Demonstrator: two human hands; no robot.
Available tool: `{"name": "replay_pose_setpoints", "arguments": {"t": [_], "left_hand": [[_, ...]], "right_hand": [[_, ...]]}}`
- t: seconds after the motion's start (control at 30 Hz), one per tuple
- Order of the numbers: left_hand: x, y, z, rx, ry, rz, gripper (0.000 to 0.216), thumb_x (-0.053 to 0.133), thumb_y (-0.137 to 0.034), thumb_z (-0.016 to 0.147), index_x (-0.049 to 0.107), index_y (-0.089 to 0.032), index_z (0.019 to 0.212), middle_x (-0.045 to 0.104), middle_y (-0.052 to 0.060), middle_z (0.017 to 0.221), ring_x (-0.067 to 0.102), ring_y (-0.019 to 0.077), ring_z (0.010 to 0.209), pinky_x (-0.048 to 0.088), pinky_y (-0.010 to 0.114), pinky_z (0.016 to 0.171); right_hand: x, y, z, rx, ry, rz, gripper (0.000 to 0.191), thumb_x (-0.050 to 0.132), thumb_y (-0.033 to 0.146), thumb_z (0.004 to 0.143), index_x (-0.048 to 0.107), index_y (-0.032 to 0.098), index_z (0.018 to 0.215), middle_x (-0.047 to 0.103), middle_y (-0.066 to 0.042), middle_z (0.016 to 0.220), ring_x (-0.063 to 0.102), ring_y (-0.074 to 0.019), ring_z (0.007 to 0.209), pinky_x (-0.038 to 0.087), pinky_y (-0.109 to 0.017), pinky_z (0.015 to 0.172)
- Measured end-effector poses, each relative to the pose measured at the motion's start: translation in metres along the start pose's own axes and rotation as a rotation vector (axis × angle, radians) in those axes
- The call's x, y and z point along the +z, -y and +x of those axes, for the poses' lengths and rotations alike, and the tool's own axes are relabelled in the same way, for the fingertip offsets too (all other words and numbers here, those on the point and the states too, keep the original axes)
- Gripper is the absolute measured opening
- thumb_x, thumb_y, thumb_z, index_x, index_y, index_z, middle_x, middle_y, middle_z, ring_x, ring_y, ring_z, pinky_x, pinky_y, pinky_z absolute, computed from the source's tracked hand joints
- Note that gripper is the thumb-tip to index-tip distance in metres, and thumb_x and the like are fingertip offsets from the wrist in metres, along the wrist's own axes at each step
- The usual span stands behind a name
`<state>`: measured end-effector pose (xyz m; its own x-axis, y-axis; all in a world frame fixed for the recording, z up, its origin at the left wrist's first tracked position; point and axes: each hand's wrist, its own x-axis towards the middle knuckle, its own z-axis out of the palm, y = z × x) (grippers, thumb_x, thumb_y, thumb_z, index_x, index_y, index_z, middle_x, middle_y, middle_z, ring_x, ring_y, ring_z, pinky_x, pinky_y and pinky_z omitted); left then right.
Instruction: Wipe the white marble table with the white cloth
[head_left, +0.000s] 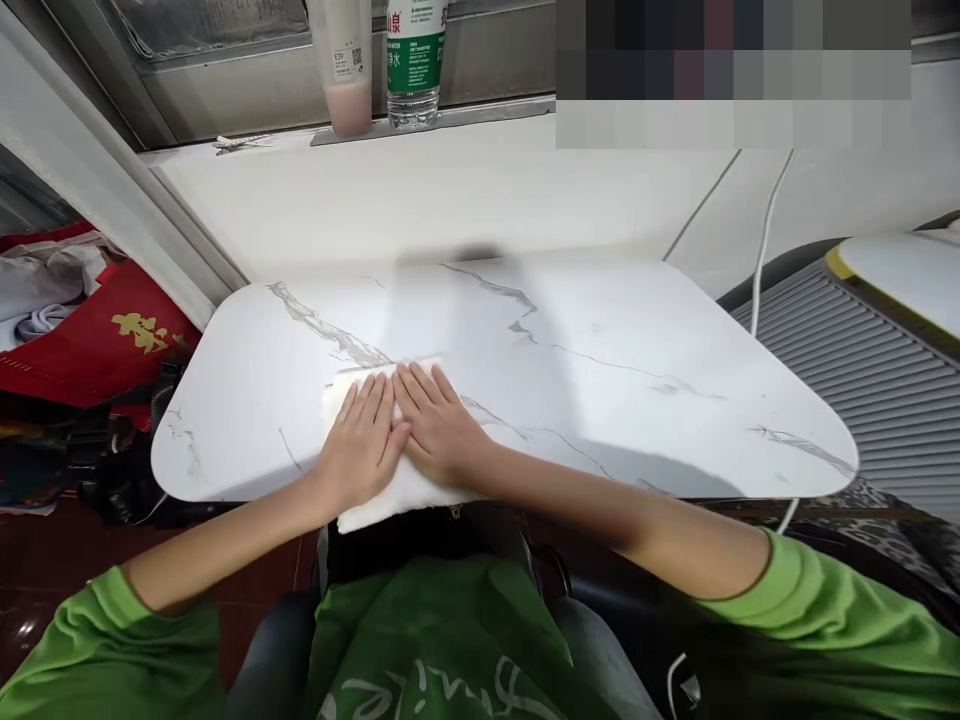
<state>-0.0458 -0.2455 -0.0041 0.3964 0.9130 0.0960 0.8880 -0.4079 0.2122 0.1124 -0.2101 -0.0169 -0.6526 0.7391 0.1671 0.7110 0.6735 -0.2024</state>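
Note:
A white cloth (375, 512) lies flat at the front edge of a white marble-patterned table (637, 350), its lower corner hanging slightly over that edge. My left hand (364, 440) rests flat on the cloth, fingers stretched forward. Beside it my right hand (439, 425) also presses flat on the cloth, fingers out and pointing up and to the left. The two hands touch near the thumbs. Much of the cloth is hidden under them.
On the sill behind the table stand a cup with pink contents (350, 105) and a water bottle (414, 75). A red bag (105, 330) is at the left. A white cable (766, 240) runs down at the right, near a grey ribbed surface (885, 390).

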Motion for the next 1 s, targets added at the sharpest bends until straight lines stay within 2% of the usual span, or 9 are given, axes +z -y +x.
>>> {"name": "replay_pose_setpoints", "arguments": {"t": [0.1,0.23,0.33,0.43,0.57,0.67,0.77,0.87,1.0], "left_hand": [[0.001,0.018,0.031,-0.022,-0.022,-0.005,0.059,0.016,-0.04,0.102,0.029,-0.009,0.15,0.031,0.014,0.156,0.021,0.0239,0.147,0.017,0.046,0.122],[0.0,0.056,0.101,-0.018,0.005,-0.015,0.055,0.016,-0.032,0.101,0.033,-0.007,0.147,0.034,0.014,0.154,0.025,0.0221,0.146,0.017,0.043,0.121],[-0.001,0.074,0.159,0.003,-0.026,-0.044,0.054,0.015,-0.026,0.1,0.038,-0.008,0.145,0.039,0.013,0.152,0.03,0.019,0.144,0.019,0.039,0.12],[0.007,0.077,0.21,0.001,-0.073,-0.048,0.052,0.015,-0.024,0.1,0.042,-0.008,0.142,0.043,0.013,0.149,0.035,0.019,0.141,0.022,0.039,0.119],[0.024,0.067,0.253,-0.039,-0.134,-0.017,0.05,0.019,-0.025,0.101,0.043,-0.006,0.141,0.043,0.015,0.149,0.035,0.0221,0.141,0.022,0.041,0.119],[0.033,0.054,0.262,-0.012,-0.16,-0.026,0.05,0.02,-0.029,0.102,0.044,-0.009,0.141,0.043,0.014,0.149,0.035,0.0227,0.141,0.021,0.042,0.119],[0.036,0.03,0.255,0.032,-0.123,-0.039,0.051,0.02,-0.031,0.103,0.042,-0.009,0.143,0.041,0.014,0.151,0.032,0.0226,0.143,0.019,0.041,0.12],[0.039,-0.007,0.237,0.037,-0.075,-0.051,0.053,0.021,-0.03,0.102,0.04,-0.005,0.144,0.037,0.016,0.152,0.028,0.0239,0.144,0.016,0.042,0.121],[0.046,-0.063,0.203,0.03,-0.053,-0.11,0.057,0.018,-0.033,0.102,0.037,-0.002,0.145,0.035,0.018,0.153,0.025,0.0262,0.145,0.013,0.045,0.121]], "right_hand": [[-0.001,-0.015,0.03,0.067,0.04,0.025,0.063,0.028,0.026,0.093,0.029,-0.003,0.149,0.026,-0.021,0.157,0.018,-0.0306,0.147,0.013,-0.052,0.12],[-0.002,-0.047,0.093,0.208,0.088,0.086,0.061,0.025,0.023,0.094,0.028,-0.004,0.148,0.027,-0.021,0.157,0.019,-0.03,0.147,0.01,-0.054,0.119],[-0.002,-0.078,0.132,0.322,-0.04,0.093,0.058,0.021,0.02,0.094,0.034,-0.005,0.145,0.032,-0.023,0.154,0.024,-0.0305,0.145,0.009,-0.054,0.118],[-0.002,-0.118,0.153,0.343,-0.159,0.097,0.054,0.024,0.018,0.094,0.042,-0.003,0.14,0.041,-0.022,0.15,0.032,-0.0292,0.142,0.012,-0.052,0.117],[-0.005,-0.166,0.16,0.28,-0.175,0.092,0.05,0.029,0.019,0.093,0.049,0.003,0.137,0.047,-0.017,0.147,0.038,-0.0268,0.138,0.016,-0.046,0.116],[-0.008,-0.183,0.149,0.303,-0.181,0.081,0.051,0.029,0.02,0.094,0.048,0.005,0.138,0.047,-0.016,0.147,0.036,-0.027,0.139,0.019,-0.045,0.115],[-0.012,-0.181,0.121,0.366,-0.165,0.055,0.053,0.026,0.02,0.095,0.042,0.002,0.142,0.042,-0.016,0.15,0.032,-0.0269,0.142,0.017,-0.047,0.116],[-0.019,-0.174,0.08,0.413,-0.122,0.041,0.055,0.025,0.02,0.095,0.038,0.001,0.145,0.038,-0.016,0.153,0.029,-0.0261,0.144,0.017,-0.047,0.117],[-0.03,-0.164,0.015,0.421,-0.106,0.034,0.057,0.024,0.02,0.094,0.039,0.005,0.146,0.038,-0.012,0.153,0.029,-0.0241,0.144,0.021,-0.049,0.117]]}}
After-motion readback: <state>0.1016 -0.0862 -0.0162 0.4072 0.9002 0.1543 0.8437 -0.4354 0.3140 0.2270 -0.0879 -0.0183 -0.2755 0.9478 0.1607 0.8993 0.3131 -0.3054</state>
